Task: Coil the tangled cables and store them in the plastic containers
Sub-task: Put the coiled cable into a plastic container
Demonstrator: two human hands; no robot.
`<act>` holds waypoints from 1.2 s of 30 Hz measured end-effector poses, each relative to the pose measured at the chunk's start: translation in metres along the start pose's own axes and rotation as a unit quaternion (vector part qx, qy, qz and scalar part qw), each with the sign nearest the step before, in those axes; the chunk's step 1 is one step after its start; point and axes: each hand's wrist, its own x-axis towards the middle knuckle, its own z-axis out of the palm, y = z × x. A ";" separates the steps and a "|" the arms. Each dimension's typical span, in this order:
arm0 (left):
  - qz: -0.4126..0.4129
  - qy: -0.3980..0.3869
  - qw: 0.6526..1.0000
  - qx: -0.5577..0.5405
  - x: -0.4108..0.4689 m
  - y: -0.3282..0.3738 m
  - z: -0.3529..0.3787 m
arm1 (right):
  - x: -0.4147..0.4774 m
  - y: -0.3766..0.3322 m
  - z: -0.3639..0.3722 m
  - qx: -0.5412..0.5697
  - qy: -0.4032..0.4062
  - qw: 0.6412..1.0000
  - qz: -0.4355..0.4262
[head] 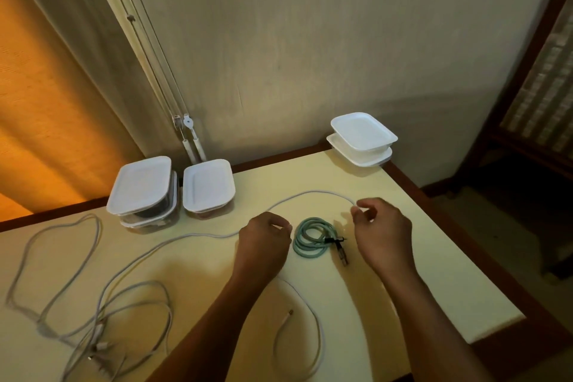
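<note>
The left grip (263,236) and right grip (383,232) hold a white cable (310,192).
The left grip pinches it just left of the green coil (313,240) on the bench (403,304), and the right grip pinches it just right of the coil. The cable bows behind the coil. More tangled cables (102,319) lie far left of it. Plastic boxes (207,184) with lids stand behind it.

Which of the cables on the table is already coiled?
The teal cable, lying between the left hand and right hand: wound into a ring and tied. The white cable they hold and the tangled cables lie loose.
</note>
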 end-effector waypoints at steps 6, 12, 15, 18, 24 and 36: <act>0.037 0.022 0.998 -0.050 0.001 0.004 -0.024 | 0.077 -0.014 -0.003 -0.150 0.080 0.969 -0.178; 0.075 0.044 0.992 -0.090 0.003 0.009 -0.032 | 0.141 -0.016 0.008 -0.358 0.031 0.904 -0.230; 0.081 0.034 0.991 -0.096 0.002 0.011 -0.034 | 0.143 -0.008 0.015 -0.361 0.081 0.895 -0.251; 0.084 0.027 0.991 -0.099 0.003 0.014 -0.038 | 0.142 -0.014 0.015 -0.322 0.127 0.907 -0.241; 0.093 0.013 0.986 -0.140 -0.006 0.015 -0.059 | 0.077 -0.047 -0.007 -0.040 0.134 0.926 -0.350; 0.181 -0.186 0.951 -0.168 -0.084 -0.027 -0.171 | -0.095 -0.064 -0.014 0.242 -0.229 0.909 -0.251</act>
